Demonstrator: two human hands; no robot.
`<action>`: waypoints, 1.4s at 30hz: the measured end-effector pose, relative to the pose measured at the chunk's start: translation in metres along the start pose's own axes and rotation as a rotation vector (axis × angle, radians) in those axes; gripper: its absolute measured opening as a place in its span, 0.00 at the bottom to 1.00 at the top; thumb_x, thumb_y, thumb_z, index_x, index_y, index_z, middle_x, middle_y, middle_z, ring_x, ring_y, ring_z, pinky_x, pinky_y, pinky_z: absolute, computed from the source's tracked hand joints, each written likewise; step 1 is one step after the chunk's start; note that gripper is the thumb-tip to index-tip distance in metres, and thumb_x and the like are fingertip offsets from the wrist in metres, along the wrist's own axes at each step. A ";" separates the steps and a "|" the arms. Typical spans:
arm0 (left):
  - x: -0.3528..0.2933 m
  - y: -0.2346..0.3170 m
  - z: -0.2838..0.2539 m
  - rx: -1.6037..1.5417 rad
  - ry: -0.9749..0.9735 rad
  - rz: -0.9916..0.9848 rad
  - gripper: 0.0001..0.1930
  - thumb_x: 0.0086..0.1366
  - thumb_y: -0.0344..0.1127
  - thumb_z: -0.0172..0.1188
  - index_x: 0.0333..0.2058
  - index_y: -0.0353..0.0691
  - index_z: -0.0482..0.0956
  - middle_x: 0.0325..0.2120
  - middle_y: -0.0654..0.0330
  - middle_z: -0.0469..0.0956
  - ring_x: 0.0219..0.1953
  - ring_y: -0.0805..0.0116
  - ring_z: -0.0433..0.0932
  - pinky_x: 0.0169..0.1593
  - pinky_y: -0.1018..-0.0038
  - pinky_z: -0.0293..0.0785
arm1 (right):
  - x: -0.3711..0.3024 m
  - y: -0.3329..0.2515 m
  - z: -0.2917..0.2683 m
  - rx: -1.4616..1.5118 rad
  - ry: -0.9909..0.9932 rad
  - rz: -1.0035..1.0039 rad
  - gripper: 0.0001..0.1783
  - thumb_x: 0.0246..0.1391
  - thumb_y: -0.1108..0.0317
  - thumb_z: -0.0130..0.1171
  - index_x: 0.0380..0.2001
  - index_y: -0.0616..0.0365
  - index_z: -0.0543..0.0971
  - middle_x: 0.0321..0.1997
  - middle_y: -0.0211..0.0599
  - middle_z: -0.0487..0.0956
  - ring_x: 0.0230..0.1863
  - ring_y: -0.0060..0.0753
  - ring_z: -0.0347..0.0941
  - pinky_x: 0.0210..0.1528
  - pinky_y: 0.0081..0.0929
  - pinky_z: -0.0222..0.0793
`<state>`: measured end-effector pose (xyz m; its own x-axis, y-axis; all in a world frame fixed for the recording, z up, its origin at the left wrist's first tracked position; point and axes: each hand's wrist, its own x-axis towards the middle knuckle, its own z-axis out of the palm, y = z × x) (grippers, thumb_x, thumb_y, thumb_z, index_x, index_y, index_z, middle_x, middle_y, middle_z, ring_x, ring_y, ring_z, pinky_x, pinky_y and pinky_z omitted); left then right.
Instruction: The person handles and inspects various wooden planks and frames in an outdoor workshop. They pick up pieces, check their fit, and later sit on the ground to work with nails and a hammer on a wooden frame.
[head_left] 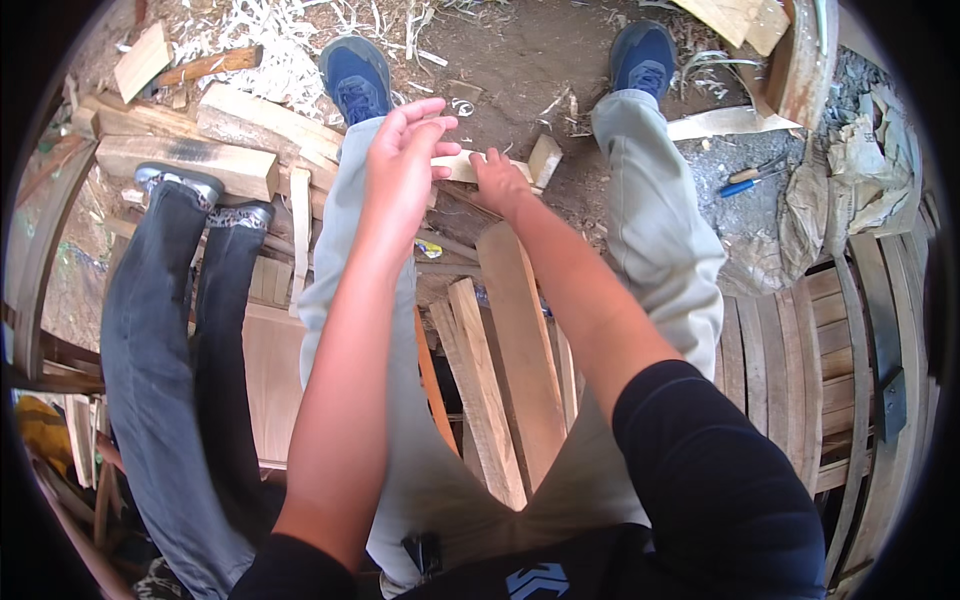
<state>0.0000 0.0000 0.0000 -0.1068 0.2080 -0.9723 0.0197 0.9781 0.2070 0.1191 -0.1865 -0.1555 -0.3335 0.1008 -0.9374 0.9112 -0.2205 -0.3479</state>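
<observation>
My right hand (497,182) reaches down between my knees and grips the end of a pale wood strip (458,166) lying across the dirt. My left hand (402,160) hovers just left of it, fingers spread and palm turned inward, touching nothing that I can see. Several long planks (520,330) lean up between my legs toward my lap. My feet in blue shoes (355,78) stand on the ground either side.
Another person's legs in dark jeans (160,330) stand at my left beside stacked timber blocks (190,160). Wood shavings (270,40) lie at the top. A blue-handled tool (745,182) rests on the dirt at right, near curved slatted wood (810,350).
</observation>
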 end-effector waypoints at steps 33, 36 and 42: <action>0.037 0.003 -0.021 -0.158 -0.024 0.002 0.18 0.71 0.40 0.51 0.56 0.40 0.72 0.47 0.59 0.79 0.42 0.73 0.78 0.42 0.76 0.73 | 0.045 0.072 -0.116 0.240 -0.050 -0.050 0.38 0.52 0.39 0.64 0.59 0.53 0.72 0.60 0.48 0.75 0.63 0.49 0.70 0.62 0.40 0.64; 0.037 0.005 -0.024 -0.165 -0.027 0.023 0.19 0.72 0.40 0.51 0.57 0.39 0.71 0.48 0.58 0.78 0.43 0.72 0.78 0.43 0.76 0.73 | 0.041 0.069 -0.113 0.281 0.028 -0.073 0.34 0.53 0.42 0.66 0.57 0.51 0.74 0.56 0.47 0.78 0.59 0.48 0.73 0.59 0.39 0.66; 0.036 0.010 -0.024 -0.163 0.012 0.048 0.17 0.71 0.38 0.51 0.55 0.39 0.72 0.46 0.59 0.79 0.40 0.74 0.78 0.41 0.76 0.74 | 0.045 0.075 -0.110 0.280 0.090 -0.100 0.32 0.51 0.44 0.67 0.55 0.47 0.76 0.54 0.45 0.80 0.57 0.47 0.74 0.57 0.39 0.68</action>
<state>-0.0279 0.0168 -0.0308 -0.1213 0.2538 -0.9596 -0.1358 0.9534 0.2694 0.1991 -0.0921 -0.2224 -0.3842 0.2183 -0.8971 0.7686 -0.4626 -0.4418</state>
